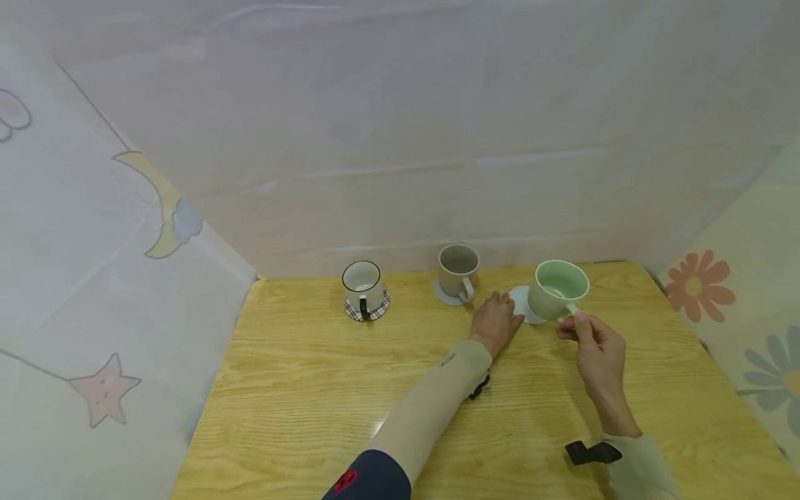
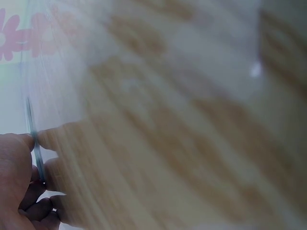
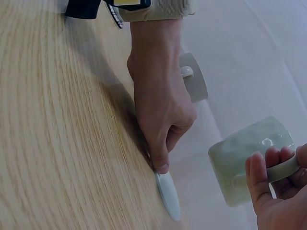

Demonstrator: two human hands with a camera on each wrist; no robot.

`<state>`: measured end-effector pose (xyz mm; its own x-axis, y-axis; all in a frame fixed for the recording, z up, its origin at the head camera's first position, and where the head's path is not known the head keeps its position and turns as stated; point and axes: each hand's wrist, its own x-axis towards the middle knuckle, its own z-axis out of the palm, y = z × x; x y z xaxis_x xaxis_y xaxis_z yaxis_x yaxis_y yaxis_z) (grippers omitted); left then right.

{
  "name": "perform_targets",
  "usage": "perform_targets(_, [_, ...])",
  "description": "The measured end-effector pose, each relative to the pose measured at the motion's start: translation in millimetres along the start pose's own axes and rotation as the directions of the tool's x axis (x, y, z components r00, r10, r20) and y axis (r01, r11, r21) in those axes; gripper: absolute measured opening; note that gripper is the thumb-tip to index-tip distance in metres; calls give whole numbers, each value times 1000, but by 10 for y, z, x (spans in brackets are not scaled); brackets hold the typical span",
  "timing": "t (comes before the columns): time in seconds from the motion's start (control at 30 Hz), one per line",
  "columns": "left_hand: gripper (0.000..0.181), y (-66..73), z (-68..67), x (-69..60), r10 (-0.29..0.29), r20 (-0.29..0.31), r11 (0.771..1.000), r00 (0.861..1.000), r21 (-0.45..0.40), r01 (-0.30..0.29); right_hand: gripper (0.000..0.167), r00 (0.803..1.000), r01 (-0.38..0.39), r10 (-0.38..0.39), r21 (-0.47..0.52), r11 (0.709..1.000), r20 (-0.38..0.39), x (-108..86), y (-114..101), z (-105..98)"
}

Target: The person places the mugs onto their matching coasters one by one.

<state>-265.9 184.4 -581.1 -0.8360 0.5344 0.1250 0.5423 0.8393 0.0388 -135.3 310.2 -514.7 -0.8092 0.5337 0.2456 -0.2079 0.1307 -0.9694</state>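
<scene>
My right hand pinches the handle of a pale green mug. In the right wrist view the mug hangs off the table, clear of the round coaster. My left hand grips the near-left edge of that light coaster, its thumb at the rim. The coaster shows as a thin line in the left wrist view, beside the left hand's thumb and fingers. To the left of this hand stands a grey-beige mug on another light coaster.
Farther left, a white mug with a black rim and handle stands on a checkered coaster. The wooden table ends at a pale cloth backdrop behind the mugs. Printed cloth also hangs at both sides.
</scene>
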Motion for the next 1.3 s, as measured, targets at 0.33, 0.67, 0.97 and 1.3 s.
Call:
perform_targets(0.33, [46,-9,-2,-7,-9,-10,1000,1000,-1,9,39,1000,-10,10,21,1000,8,35,27,19])
perform_targets(0.67, [42,-14,-53,-17,-6,0,999,1000,-33,6,42,1000,-1,2,-98,995,12,83,91,36])
perform_targets(0.97, [40,-29,-19,17,19,-30,1000,999,-7,-19,42,1000,1,-1,1,1000,17,133,142,70])
perform_targets(1.3, [41,-17,-3,18,10,-22,999,1000,-30,-10,42,1000,5,-3,-67,998,26,165,231,95])
